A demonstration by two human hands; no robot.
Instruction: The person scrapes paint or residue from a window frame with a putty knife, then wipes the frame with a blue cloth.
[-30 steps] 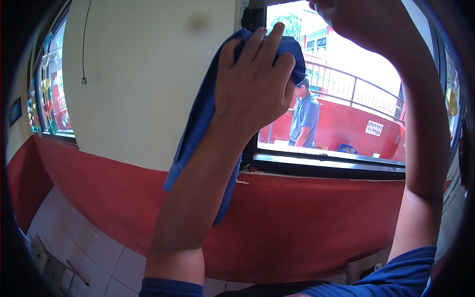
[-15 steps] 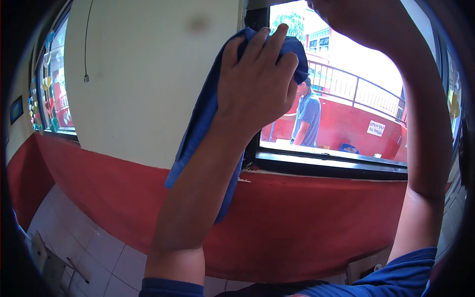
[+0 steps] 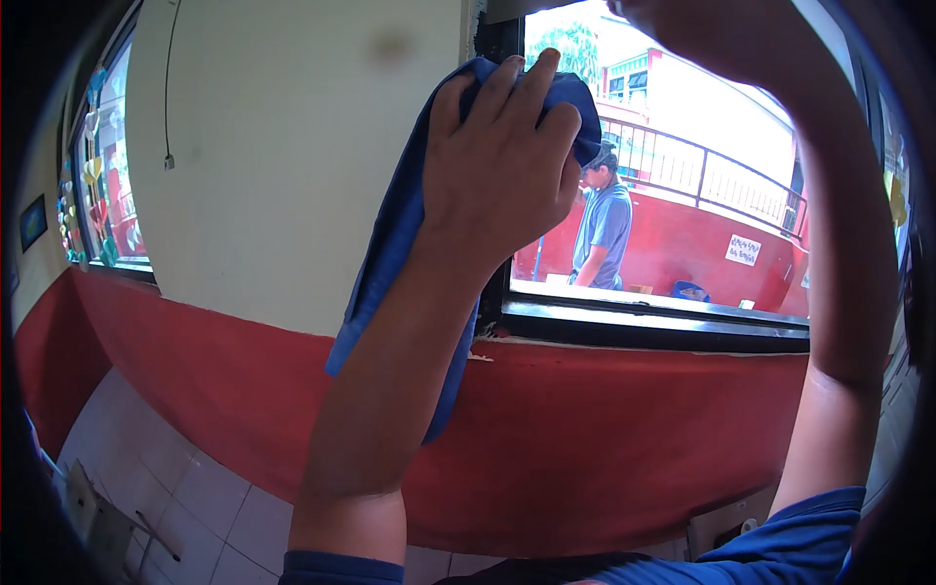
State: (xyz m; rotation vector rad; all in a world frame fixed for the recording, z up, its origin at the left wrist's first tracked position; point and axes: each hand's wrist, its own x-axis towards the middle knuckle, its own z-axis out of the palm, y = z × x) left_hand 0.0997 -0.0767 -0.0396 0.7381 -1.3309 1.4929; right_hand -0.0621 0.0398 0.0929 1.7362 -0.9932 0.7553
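My left hand (image 3: 499,161) presses a blue cloth (image 3: 390,253) to the left side of the window frame (image 3: 643,327), fingers bent over it and fingertips pointing up. The cloth hangs down behind my left forearm in a long fold. High at the top right, my right hand (image 3: 673,24) is raised in front of the window, partly cut off by the top of the view. Its fingers are mostly out of sight. A grey flat strip (image 3: 546,8) runs along the top edge, left of that hand.
Outside the window stands a person in a blue-grey shirt (image 3: 606,224), before a red wall with a railing (image 3: 702,175). Below the window is a red wall band (image 3: 604,439). A cord (image 3: 168,107) hangs on the cream wall at left; furniture (image 3: 97,517) stands on the tiled floor.
My left hand and the cloth stay nearly in place at the frame. The view has shifted slightly, and the person outside shows more of the head now.
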